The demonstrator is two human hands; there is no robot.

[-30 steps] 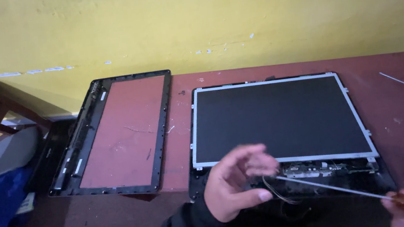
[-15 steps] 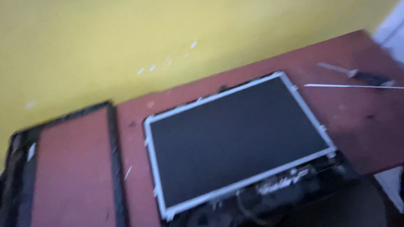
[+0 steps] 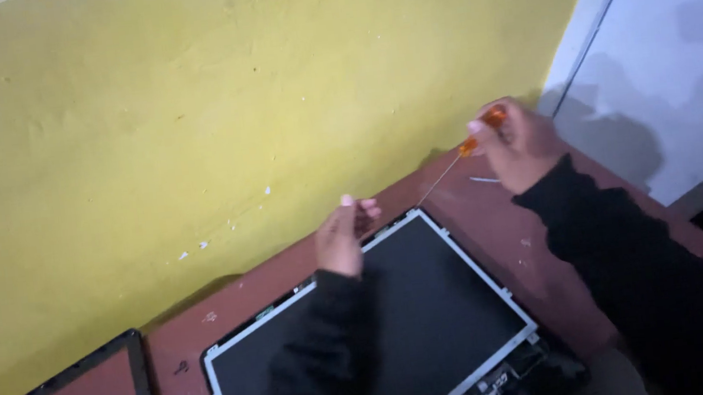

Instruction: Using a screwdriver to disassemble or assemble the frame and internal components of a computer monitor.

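While the yellow wall (image 3: 211, 108) fills most of the upper and left frame, a pale grey panel (image 3: 684, 49) takes the upper right corner beside it. Below them runs the reddish-brown table (image 3: 503, 234), slanting across the lower half. On it, at lower centre, lies a flat dark screen (image 3: 432, 302) in a silver metal rim, with loose wiring and small parts showing at its bottom edge near the lower right. At the lower left corner sits a black frame (image 3: 141, 394), apart from the screen, with bare table showing through its opening. Two dark sleeves reach up from the bottom. The right hand (image 3: 516, 145), at right of centre near the wall, is closed around the orange handle of a screwdriver (image 3: 460, 153), whose thin shaft slants down and left toward the screen's top corner. The left hand (image 3: 343, 238) hovers at the screen's top edge, fingers loosely curled, holding nothing I can make out. A small pale sliver (image 3: 483, 179) lies on the table just below the right hand.
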